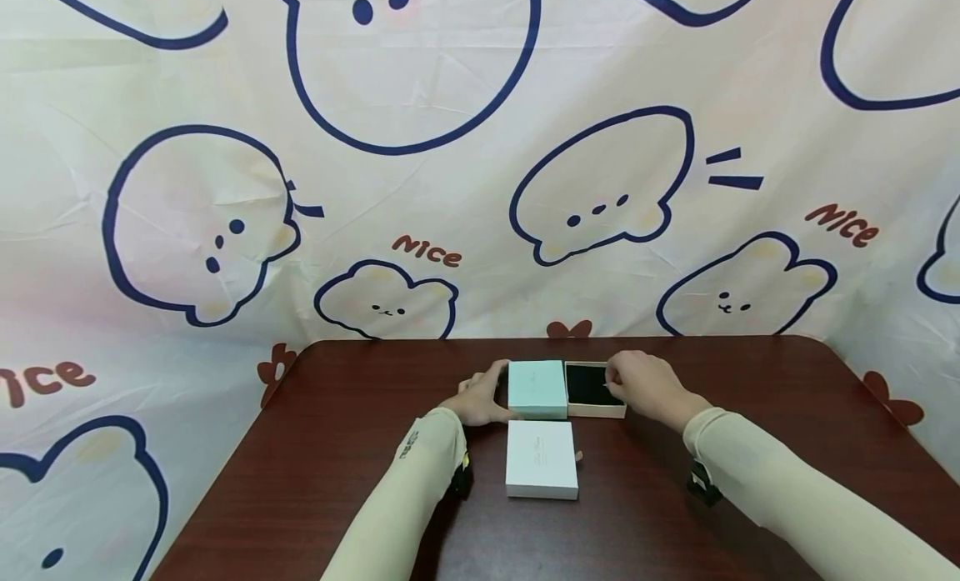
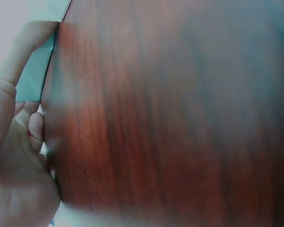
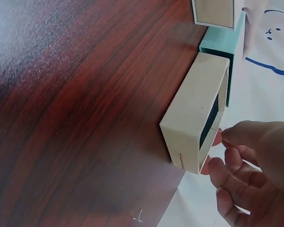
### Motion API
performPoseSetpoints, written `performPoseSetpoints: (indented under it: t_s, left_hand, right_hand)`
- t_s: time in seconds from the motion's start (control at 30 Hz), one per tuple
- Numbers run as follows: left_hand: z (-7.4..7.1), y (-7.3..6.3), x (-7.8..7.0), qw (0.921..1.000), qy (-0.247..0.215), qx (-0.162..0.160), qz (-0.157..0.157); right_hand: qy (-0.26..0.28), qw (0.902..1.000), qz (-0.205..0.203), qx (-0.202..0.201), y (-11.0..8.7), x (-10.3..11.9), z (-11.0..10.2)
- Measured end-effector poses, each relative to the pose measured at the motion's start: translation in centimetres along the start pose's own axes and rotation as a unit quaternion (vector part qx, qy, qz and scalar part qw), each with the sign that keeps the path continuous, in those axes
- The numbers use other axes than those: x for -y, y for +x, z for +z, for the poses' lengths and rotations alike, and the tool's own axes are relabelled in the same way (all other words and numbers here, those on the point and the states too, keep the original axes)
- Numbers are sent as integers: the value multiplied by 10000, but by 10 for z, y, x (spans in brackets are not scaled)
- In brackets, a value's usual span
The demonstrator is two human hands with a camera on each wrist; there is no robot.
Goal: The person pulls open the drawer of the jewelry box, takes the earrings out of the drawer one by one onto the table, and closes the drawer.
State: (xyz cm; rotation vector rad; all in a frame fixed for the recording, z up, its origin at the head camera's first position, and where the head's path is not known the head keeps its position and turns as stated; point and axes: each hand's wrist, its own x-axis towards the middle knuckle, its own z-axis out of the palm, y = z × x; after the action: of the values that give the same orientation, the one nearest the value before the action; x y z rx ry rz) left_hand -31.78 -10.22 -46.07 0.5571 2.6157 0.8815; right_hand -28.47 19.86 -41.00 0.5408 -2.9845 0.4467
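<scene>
A mint-green sliding jewellery box [image 1: 537, 389] lies on the table with its cream drawer [image 1: 596, 411] pulled out to the right. Black lining [image 3: 212, 118] covers the drawer's inside. My left hand [image 1: 480, 398] grips the mint sleeve at its left end, thumb on the near side; its other fingers are partly hidden in the left wrist view. Over the drawer's right end, my right hand [image 1: 647, 385] pinches a small thin pin-like piece [image 3: 217, 130] between thumb and forefinger, right at the lining. Most of that piece is hidden by the fingertips.
Just in front of the mint box lies a white box [image 1: 542, 460] with a small tab [image 1: 579, 456] at its right side. A tiny metal stud with an upright post [image 3: 138, 216] lies on the dark wooden table [image 1: 360, 448]. A patterned cloth [image 1: 480, 189] hangs behind.
</scene>
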Motion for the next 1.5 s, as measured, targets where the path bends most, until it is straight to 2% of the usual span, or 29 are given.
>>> performPoseSetpoints:
  t_s: [0.27,1.1,1.5]
  left_hand:
    - [1,-1,1,10000,-22,-4,-19]
    - [1,0,0,10000,-44,11,54]
    - [1,0,0,10000,-16,-28,-11]
  right_hand:
    - [26,9999,-115,-88,-5,0,1]
    - [-112,9994,-37,-324,-18,-2,-2]
    - [-3,9995,55,-317,-19,-5,-7]
